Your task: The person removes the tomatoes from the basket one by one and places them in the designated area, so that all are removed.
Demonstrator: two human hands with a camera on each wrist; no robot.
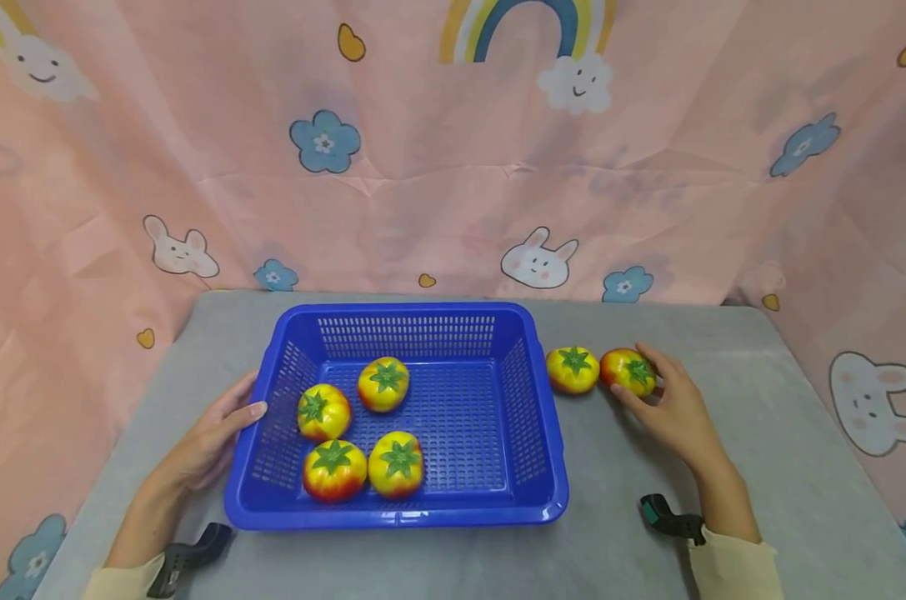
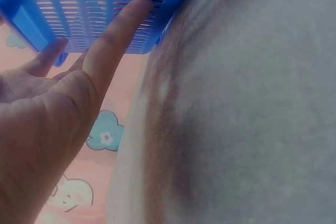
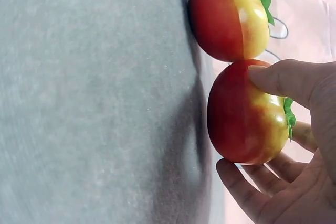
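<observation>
A red-and-yellow fruit (image 1: pixel 619 372) is held by the right hand (image 1: pixel 676 410) on the bench (image 1: pixel 610 525), to the right of the blue basket (image 1: pixel 396 519). The thumb is set on one side and the fingers are bent round the other, an opposed hold by which, it would seem, a smooth, round body is best kept from rolling. The green leaf cap is left mostly uncovered between them. Whether any weight is taken off the bench cannot be told, since the underside is poorly shown.

A second fruit (image 1: pixel 571 382) is placed between the held one and the basket, touching the held one and just beside the basket wall; rolling leftward is probably limited by that wall.

The basket's left side is touched from outside by the left hand (image 1: pixel 214 433), whose fingers are kept fairly straight and spread, with the thumb laid along the mesh rather than wrapped round it. Such a contact is likely meant for steadying.

Inside, four fruits (image 1: pixel 335 477) are gathered toward the left side, caps showing upward, a pose that is presumably favoured by their squat shape. Behind the bench, a pink printed cloth (image 1: pixel 422 192) is hung.
</observation>
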